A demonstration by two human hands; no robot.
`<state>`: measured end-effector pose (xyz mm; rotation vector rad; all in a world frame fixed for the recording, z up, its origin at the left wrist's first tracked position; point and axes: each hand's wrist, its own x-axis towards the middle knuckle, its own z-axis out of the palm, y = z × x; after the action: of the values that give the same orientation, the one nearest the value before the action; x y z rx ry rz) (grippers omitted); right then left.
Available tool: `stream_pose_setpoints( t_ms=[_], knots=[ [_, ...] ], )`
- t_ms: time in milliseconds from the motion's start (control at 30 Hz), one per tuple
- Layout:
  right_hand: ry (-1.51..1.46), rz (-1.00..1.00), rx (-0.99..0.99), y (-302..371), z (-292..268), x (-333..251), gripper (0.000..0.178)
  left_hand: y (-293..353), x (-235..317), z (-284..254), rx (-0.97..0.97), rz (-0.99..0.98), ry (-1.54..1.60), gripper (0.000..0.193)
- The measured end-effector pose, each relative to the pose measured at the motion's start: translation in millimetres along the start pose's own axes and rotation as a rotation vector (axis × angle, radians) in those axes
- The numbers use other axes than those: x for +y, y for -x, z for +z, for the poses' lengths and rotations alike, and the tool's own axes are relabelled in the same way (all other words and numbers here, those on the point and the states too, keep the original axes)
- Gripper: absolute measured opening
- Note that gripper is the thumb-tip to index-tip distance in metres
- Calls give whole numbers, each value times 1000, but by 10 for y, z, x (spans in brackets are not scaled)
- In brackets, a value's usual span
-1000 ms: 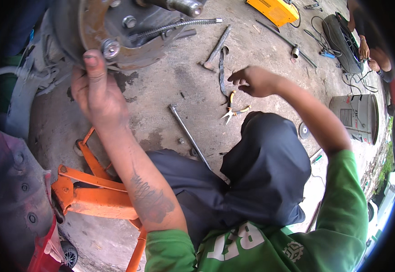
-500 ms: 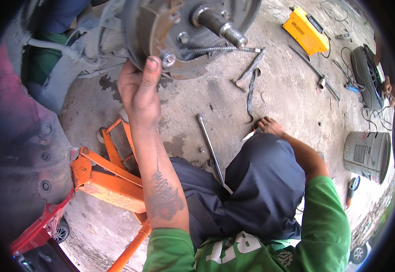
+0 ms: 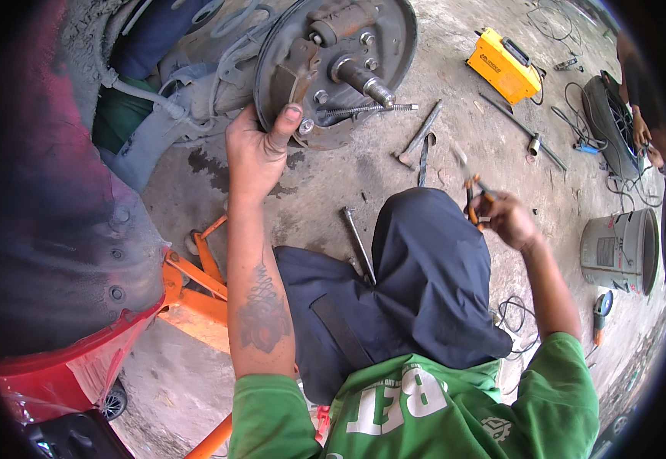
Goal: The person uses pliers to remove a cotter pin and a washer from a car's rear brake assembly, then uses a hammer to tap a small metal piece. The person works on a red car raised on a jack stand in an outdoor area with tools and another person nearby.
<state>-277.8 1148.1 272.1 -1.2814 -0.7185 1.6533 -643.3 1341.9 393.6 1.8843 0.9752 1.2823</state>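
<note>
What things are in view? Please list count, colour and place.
Brake assembly: 1, grey-brown, top middle
Pliers: 1, orange-black, middle right
Hammer: 1, grey, upper middle
Strap: 1, dark, beside hammer
Bar: 1, silver, centre
Rod: 1, dark, upper right
Machine: 1, yellow, upper right
Tyre: 1, black, far right
Bucket: 1, grey, right
Disc tool: 1, black-orange, below bucket
Jack: 1, orange, lower left
Vehicle body: 1, red-dark, left
Co-worker: 1, partly visible, right edge
Left hand: 1, bare, holding brake assembly
Right hand: 1, bare, holding pliers

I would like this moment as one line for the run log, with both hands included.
left hand: holding brake assembly by lower rim | right hand: holding pliers, tips blurred | floor: hammer, black strap, yellow machine
</note>
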Motion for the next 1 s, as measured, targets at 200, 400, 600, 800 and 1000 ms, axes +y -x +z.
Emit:
stream_pose_setpoints(
  t_ms=[200, 400, 600, 800, 1000],
  knots=[
    [93, -341, -394, 188, 886, -1053, 65, -11, 54, 20, -22, -24, 256, 52],
    [105, -34, -431, 22, 1616, -860, 49, 18, 30, 18, -6, -59, 204, 48],
    [161, -37, -328, -21, 1796, -880, 51, 33, 19, 51, 34, -27, 180, 48],
    [183, -74, -316, -6, 1892, -954, 49, 30, 13, 59, 36, -57, 151, 52],
    [210, -147, -269, 4, 1984, -981, 39, 25, -27, 42, 20, -75, 135, 54]
  ],
)
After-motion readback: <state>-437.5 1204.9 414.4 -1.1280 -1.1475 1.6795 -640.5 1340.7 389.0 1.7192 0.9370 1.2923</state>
